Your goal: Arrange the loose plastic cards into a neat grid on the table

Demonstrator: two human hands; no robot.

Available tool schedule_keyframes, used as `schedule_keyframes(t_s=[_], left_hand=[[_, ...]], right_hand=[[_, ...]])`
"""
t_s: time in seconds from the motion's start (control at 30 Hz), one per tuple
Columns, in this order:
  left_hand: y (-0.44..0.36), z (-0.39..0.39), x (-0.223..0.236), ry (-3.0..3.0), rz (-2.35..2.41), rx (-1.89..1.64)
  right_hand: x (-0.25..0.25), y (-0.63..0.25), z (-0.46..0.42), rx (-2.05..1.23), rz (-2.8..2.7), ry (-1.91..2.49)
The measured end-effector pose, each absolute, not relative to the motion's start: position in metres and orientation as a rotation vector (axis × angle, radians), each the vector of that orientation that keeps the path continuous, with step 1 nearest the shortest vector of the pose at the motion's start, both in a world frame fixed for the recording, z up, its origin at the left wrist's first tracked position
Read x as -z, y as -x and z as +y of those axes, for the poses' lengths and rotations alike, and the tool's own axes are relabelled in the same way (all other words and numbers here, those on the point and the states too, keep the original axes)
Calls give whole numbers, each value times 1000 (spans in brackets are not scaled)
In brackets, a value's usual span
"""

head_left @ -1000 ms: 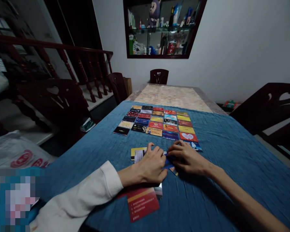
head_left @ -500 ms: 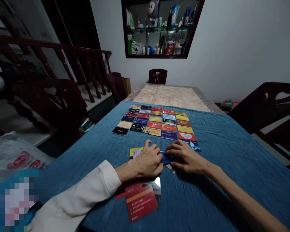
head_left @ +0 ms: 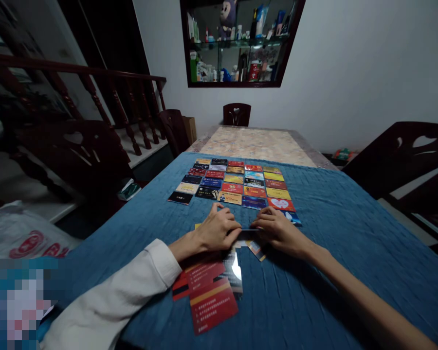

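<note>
Between my hands a card (head_left: pixel 250 230) shows edge-on as a thin pale line, held just over the table. My left hand (head_left: pixel 219 227) is closed on its left end, and my right hand (head_left: pixel 277 229) grips its right end. Beneath my right hand, part of a loose card (head_left: pixel 256 250) lies on the cloth. Red cards (head_left: pixel 214 305) overlap in a loose pile below my left hand, and a dark shiny card (head_left: pixel 236 272) lies partly under them. Ahead of my hands, several colourful cards (head_left: pixel 234 188) lie face up in rows.
A blue cloth (head_left: pixel 324 272) covers the near part of the table; a patterned tabletop (head_left: pixel 253 146) shows beyond it. Dark wooden chairs (head_left: pixel 416 146) stand around. A white plastic bag (head_left: pixel 25 233) is at the left, and a glass-shelved wall cabinet (head_left: pixel 241 43) is at the back.
The card between my hands was lying flatter with its blue face showing; now it is lifted and turned edge-on. My left hand has moved slightly up, uncovering more of the red cards.
</note>
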State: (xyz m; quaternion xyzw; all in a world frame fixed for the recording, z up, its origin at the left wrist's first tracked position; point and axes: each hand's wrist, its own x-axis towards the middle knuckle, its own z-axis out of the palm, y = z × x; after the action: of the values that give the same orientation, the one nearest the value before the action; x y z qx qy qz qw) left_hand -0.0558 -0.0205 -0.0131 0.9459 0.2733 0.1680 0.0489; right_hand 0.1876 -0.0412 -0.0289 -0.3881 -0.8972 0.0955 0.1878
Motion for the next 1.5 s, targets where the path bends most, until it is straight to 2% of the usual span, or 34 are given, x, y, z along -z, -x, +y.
schedule_keyframes(t_s=[1.23,1.5], left_hand=[[60,8,41,-2734,937,-735],[57,6,40,-2710,963,-717]], right_hand=[[57,-178,-34,266,-2233,1302],[68,-178,-25,297,-2244,1367]])
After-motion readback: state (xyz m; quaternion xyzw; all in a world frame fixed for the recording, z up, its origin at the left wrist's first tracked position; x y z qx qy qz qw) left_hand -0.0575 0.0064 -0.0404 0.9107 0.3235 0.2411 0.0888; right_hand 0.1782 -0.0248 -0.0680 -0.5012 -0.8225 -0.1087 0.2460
